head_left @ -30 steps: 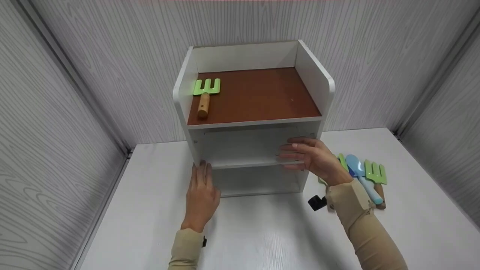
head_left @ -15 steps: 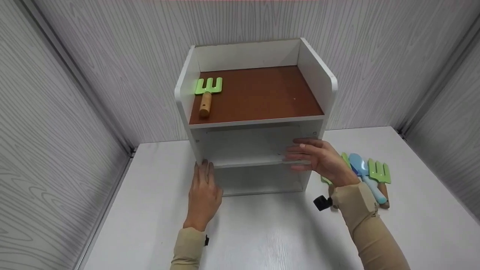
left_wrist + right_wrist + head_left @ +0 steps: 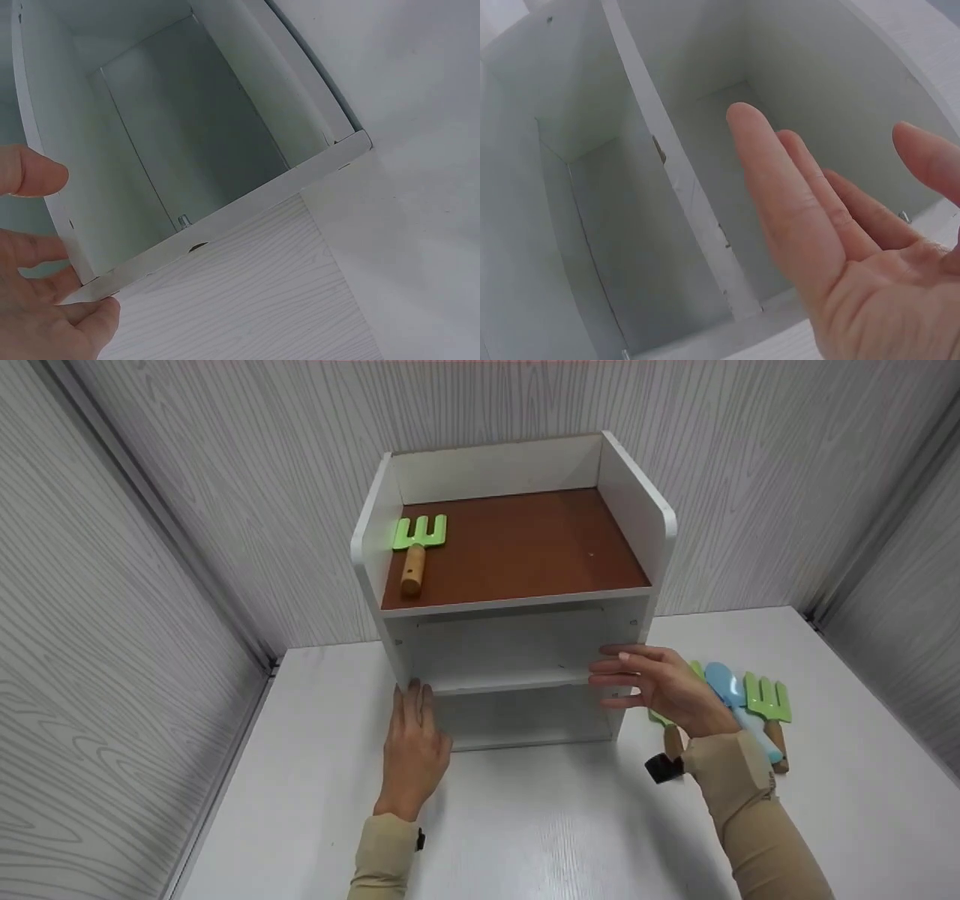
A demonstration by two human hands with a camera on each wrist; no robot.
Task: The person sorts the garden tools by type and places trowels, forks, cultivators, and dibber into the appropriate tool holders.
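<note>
A white shelf unit (image 3: 517, 601) with a brown top board stands against the back wall in the head view. My left hand (image 3: 413, 750) touches the front edge of its left side panel, level with the middle shelf board (image 3: 517, 688). In the left wrist view, fingers (image 3: 96, 324) lie on both sides of that panel and the thumb stands apart. My right hand (image 3: 667, 686), fingers extended and holding nothing, is in front of the right side panel. A green hand fork (image 3: 418, 551) with a wooden handle lies at the left of the brown top.
On the white table (image 3: 517, 825) right of the shelf unit lie a blue shovel (image 3: 727, 686), a green fork (image 3: 769, 705) with a wooden handle, and another green tool (image 3: 661, 718) partly behind my right hand. Grey wood-grain walls (image 3: 112, 585) enclose the table's sides and back.
My right hand has moved a little to the right, its fingers drawing away from the shelf opening toward the right panel. The left hand stays at the left panel. The head view has shifted slightly.
</note>
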